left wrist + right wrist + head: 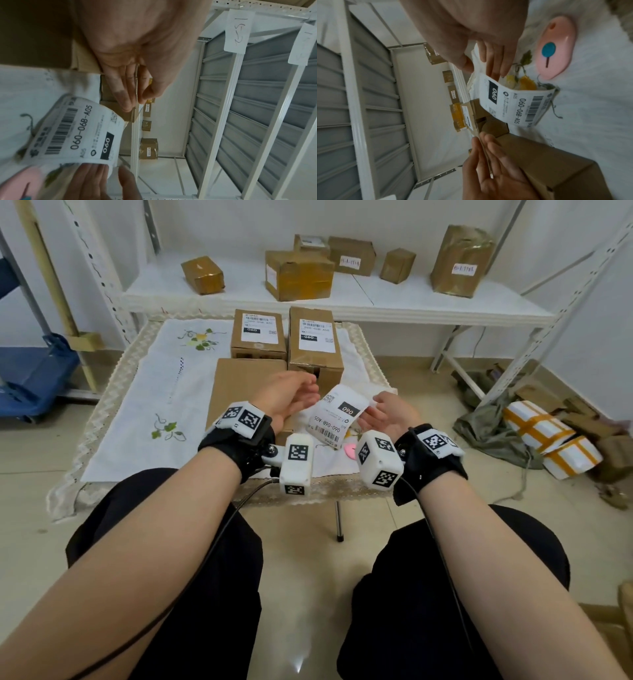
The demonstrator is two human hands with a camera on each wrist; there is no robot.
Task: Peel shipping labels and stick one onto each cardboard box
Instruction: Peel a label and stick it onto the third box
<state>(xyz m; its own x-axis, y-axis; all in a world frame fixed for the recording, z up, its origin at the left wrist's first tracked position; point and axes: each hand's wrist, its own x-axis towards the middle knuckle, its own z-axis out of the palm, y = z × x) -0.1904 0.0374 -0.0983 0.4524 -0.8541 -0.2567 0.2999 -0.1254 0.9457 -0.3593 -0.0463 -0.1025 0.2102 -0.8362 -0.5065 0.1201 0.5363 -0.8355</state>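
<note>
1. While the right hand (383, 412) pinches one short end of the shipping label (337, 414) between thumb and fingers, the label hangs in the air above the near edge of the table (113, 392), just in front of the unlabelled box (246, 385).
2. The left hand (287, 397) is beside the other end of the label. In the wrist views its thumb and fingers are closed on a thin, clear strip (483, 152), probably the backing liner, though I cannot tell this for sure.
3. Two boxes further back, the left labelled box (258, 335) and the right labelled box (313, 340), already carry a label on top. The flat brown box in front of them has a bare top, so I judge it is the next one.
4. The label is very light and soft. It already curls into an arc under its own weight, so it will fold or stick to itself easily.
5. It is better to hold it only at the edges or corners, with both hands keeping it stretched, and to keep fingers away from the sticky side.
6. A pink object (556, 47) lies on the embroidered cloth (157, 378) near the right hand, apart from the label.
</note>
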